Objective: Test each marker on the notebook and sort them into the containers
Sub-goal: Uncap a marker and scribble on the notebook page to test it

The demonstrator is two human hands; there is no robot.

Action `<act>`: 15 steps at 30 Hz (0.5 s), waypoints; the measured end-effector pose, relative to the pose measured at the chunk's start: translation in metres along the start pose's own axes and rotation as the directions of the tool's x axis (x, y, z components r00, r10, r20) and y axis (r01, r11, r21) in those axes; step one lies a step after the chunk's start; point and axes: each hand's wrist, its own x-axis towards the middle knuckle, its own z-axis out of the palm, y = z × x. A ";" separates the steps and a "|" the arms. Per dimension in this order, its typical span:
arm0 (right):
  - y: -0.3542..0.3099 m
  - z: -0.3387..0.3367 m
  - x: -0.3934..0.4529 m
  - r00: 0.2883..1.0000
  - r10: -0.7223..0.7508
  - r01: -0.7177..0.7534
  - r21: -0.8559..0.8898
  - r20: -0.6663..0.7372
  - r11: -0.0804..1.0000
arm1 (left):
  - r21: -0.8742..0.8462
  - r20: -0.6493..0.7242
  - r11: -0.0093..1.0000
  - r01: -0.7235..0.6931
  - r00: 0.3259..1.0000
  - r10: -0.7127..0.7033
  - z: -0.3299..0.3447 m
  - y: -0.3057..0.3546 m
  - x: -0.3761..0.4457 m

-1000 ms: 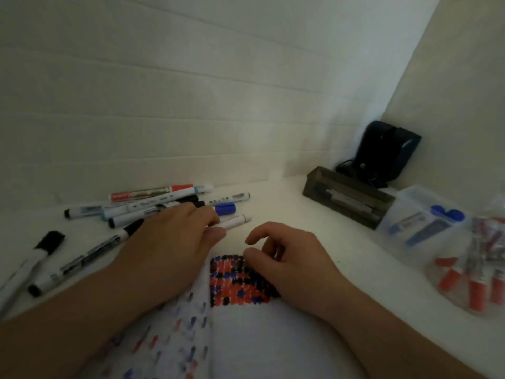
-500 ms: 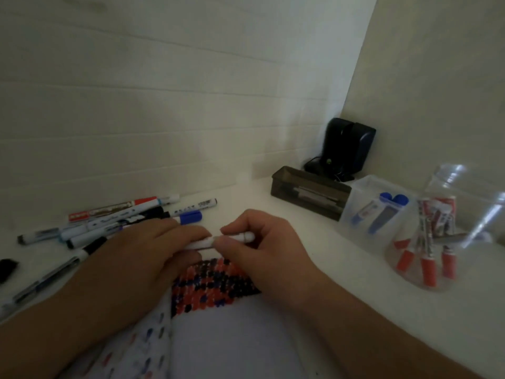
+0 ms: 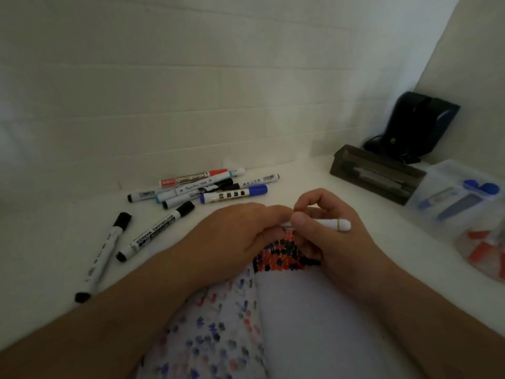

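An open notebook (image 3: 295,310) lies in front of me, its pages covered with red, blue and black test marks. My right hand (image 3: 333,236) pinches a white marker (image 3: 330,224) that lies sideways above the top of the page, its rounded end pointing right. My left hand (image 3: 240,236) grips the marker's left end; that end and any cap are hidden by my fingers. Several loose markers (image 3: 207,187) lie on the table at the left. A clear box with blue markers (image 3: 459,198) and a clear container with red markers (image 3: 483,250) stand at the right.
A dark rectangular tray (image 3: 374,173) sits behind the clear box, with a black device (image 3: 418,124) in the corner. Two black-capped markers (image 3: 155,231) lie apart from the pile, near my left forearm. White walls close in the table behind and at the right.
My right hand came over and took hold of the white marker that the left hand was holding. Both hands now hold it above the notebook. The view swung right, then back left.
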 end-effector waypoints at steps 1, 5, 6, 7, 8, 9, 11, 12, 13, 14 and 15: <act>-0.001 0.000 -0.001 1.000 -0.002 0.002 -0.039 0.003 0.999 | -0.010 0.014 1.000 -0.006 1.000 0.006 -0.001 0.002 0.000; -0.004 -0.006 -0.003 0.999 -0.043 0.041 -0.292 -0.002 0.956 | -0.030 0.025 0.999 -0.012 1.000 0.012 0.000 0.009 0.000; -0.003 -0.006 -0.004 0.999 -0.036 0.037 -0.298 0.006 0.954 | -0.036 0.033 0.999 -0.010 0.999 0.011 0.000 0.010 0.001; -0.003 -0.007 -0.004 0.999 -0.027 0.033 -0.288 0.025 0.957 | -0.040 0.039 0.999 -0.009 0.999 0.010 0.001 0.011 0.002; -0.003 -0.006 -0.005 0.999 -0.020 0.031 -0.274 0.045 0.961 | -0.039 0.047 0.999 -0.008 0.999 0.010 0.002 0.012 0.002; -0.004 -0.007 -0.006 0.998 -0.013 0.027 -0.261 0.056 0.965 | -0.036 0.053 0.999 -0.010 0.999 0.012 0.002 0.013 0.002; -0.004 -0.007 -0.005 0.998 0.010 0.004 -0.231 0.058 0.973 | -0.042 0.048 0.999 -0.011 0.999 0.013 0.003 0.015 0.004; -0.004 -0.007 -0.006 0.998 0.017 -0.004 -0.212 0.059 0.977 | -0.060 0.044 0.998 -0.006 0.999 0.009 0.003 0.015 0.004; -0.004 -0.006 -0.006 0.998 0.021 -0.009 -0.194 0.059 0.981 | -0.082 0.038 0.997 -0.007 0.999 0.010 0.003 0.015 0.003; -0.005 -0.006 -0.006 0.998 0.026 -0.015 -0.188 0.058 0.982 | -0.105 0.027 0.994 -0.012 1.000 0.014 0.003 0.015 0.003; -0.005 -0.006 -0.006 0.998 0.028 -0.017 -0.189 0.057 0.982 | -0.132 0.012 0.991 -0.014 1.000 0.016 0.003 0.015 0.003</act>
